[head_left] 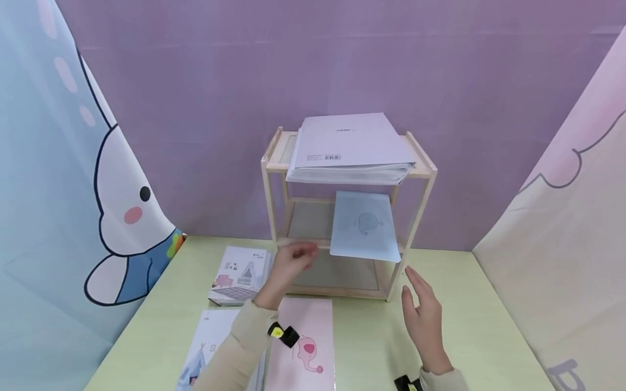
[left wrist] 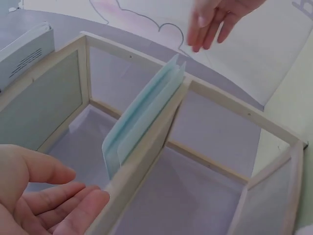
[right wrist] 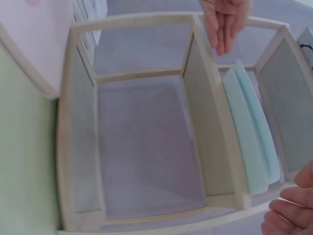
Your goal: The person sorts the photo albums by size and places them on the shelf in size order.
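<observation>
A light blue booklet with a whale drawing lies on the right part of the wooden rack's middle shelf, its front edge jutting out. My left hand, fingers loosely bent, hovers just left of the booklet and holds nothing. On the other side my right hand is beside the rack's front right post, fingers extended and nothing in them. Seen from the left wrist, the blue booklet has slightly parted covers, with the left fingers near its front edge.
The wooden rack bears large white albums on top. A pink elephant booklet lies on the table in front of it. White books with tent pictures, one stack beside the rack and another nearer, stand at the left. Curtains enclose the table.
</observation>
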